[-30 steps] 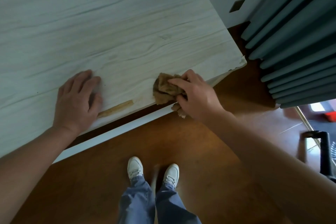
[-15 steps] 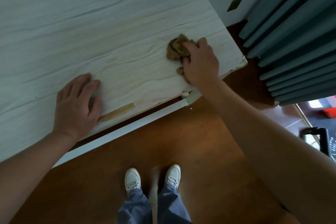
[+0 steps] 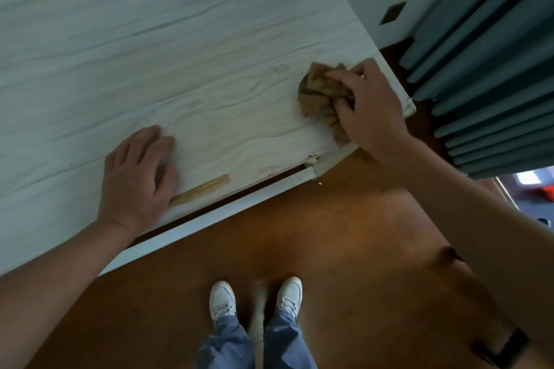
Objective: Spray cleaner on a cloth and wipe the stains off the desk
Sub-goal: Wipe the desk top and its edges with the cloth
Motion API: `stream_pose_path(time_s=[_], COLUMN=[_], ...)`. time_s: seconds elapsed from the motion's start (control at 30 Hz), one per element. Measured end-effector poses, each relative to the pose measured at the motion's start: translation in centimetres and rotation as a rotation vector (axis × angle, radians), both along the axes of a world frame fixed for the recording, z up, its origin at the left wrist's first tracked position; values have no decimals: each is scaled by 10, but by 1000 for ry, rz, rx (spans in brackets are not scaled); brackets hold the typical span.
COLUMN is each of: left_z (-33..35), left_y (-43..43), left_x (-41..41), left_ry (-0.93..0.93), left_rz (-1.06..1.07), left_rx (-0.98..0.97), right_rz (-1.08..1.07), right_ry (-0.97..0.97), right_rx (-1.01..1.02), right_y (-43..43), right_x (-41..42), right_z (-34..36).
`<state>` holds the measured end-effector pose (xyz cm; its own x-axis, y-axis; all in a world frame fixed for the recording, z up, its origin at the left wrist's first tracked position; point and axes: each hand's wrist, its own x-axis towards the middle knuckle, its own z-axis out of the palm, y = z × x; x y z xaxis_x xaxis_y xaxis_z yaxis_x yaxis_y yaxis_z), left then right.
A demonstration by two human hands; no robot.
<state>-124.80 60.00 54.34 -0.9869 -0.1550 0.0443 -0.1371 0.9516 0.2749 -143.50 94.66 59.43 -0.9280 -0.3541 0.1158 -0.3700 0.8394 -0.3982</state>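
we see the right hand (image 3: 367, 105) bunched around a crumpled brown cloth (image 3: 319, 91), fingers curled over it and pressing it onto the desk (image 3: 150, 48) close to the desk's right corner. the cloth sits on the pale woodgrain top, part of it trailing under the palm toward the front edge. our left hand (image 3: 138, 171) lies flat on the desk near the front edge, fingers together and holding nothing. just beside its thumb a tan strip (image 3: 201, 193) shows where the surface is bare, and the edge trim (image 3: 317, 165) is chipped and split between the two hands' reach. a faint smudge (image 3: 280, 69) lies just left of the cloth. right of the desk, grey curtains (image 3: 491, 69) hang close to the corner. below, white shoes (image 3: 221, 301) stand on the brown floor (image 3: 344, 234).
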Motion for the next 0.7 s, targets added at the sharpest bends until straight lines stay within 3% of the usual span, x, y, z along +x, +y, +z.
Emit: stream_pose_path(time_s=[0.2,0.37,0.47,0.53,0.7], left_z=[-1,-1,-1,-1,-2], left_y=[-1,-1,-2,-2,-2], left_x=[-1,0,0,0,0], left_ry=[-5,6,14,16,24], left_rz=[-3,6,2,-1,0], left_rx=[-9,5,8,6,11], right_rz=[-201,224,394,337,-50], right_ry=[-69,-138,-133,-138,-122], right_rx=[162,79,91,91,152], right_y=[-38,-93,-89,-78,-46], right_x=[2,90,100,82,27], right_z=[-30,-25,-27,-25,-24])
